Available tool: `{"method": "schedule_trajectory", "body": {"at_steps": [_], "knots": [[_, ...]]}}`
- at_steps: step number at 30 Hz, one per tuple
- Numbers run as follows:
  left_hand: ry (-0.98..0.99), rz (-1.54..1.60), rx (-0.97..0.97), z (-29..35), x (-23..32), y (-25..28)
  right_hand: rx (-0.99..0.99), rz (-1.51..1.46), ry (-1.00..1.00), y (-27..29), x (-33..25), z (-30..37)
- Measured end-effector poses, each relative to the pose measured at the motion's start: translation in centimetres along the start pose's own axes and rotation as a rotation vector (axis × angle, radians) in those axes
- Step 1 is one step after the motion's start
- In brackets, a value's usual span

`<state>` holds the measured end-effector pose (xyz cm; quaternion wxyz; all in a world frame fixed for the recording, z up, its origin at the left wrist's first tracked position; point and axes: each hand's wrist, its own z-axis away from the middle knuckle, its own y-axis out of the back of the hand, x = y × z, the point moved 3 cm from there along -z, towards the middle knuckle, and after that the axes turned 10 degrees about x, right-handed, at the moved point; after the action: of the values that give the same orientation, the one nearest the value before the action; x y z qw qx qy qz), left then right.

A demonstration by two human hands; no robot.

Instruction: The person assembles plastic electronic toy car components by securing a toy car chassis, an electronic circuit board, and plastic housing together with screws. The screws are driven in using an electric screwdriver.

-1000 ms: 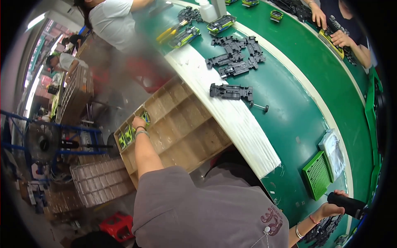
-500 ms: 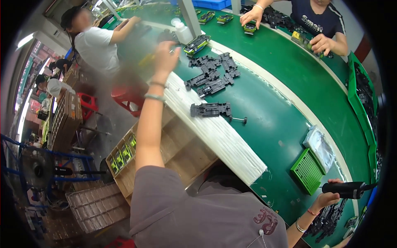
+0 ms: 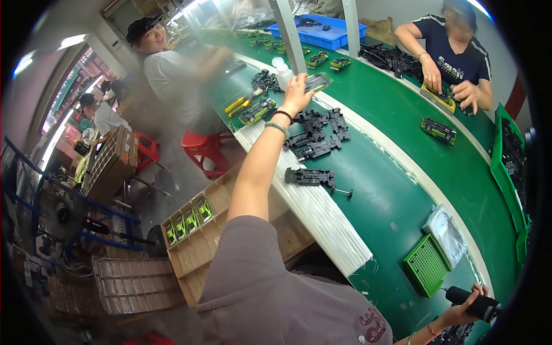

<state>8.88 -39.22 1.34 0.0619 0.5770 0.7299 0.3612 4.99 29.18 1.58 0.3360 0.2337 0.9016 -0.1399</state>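
My left hand (image 3: 296, 96) is stretched out over the far part of the table, its fingers closed on a toy car (image 3: 318, 82) with a dark underside and green-yellow edge. Just left of that wrist, another green and black toy car (image 3: 259, 111) lies on the table. In my right hand (image 3: 475, 305), at the lower right, is a black electric screwdriver (image 3: 464, 300); its thin bit points left. Several black plastic car chassis (image 3: 313, 131) lie below my left hand. One chassis (image 3: 309, 177) sits apart, nearer me, beside a small wheel axle (image 3: 344, 192).
A green mesh basket (image 3: 426, 265) and a plastic bag (image 3: 447, 236) lie near the screwdriver. Yellow-handled tools (image 3: 240, 104) and a white bottle (image 3: 283, 73) stand farther off. A compartment box (image 3: 198, 253) holds several cars. Two co-workers sit across and to the left.
My left hand has moved right and taken hold of the toy car near the bottle. Another car shows on the table where that hand was. My right hand still holds the screwdriver. The view has shifted.
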Motion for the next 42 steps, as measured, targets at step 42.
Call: {"method": "schedule_trajectory", "body": {"at_steps": [42], "knots": [[-0.900, 1.084, -0.446, 16.9, 40.7, -7.2, -0.133, -0.351, -0.254, -2.4, -0.4, -0.1]]}}
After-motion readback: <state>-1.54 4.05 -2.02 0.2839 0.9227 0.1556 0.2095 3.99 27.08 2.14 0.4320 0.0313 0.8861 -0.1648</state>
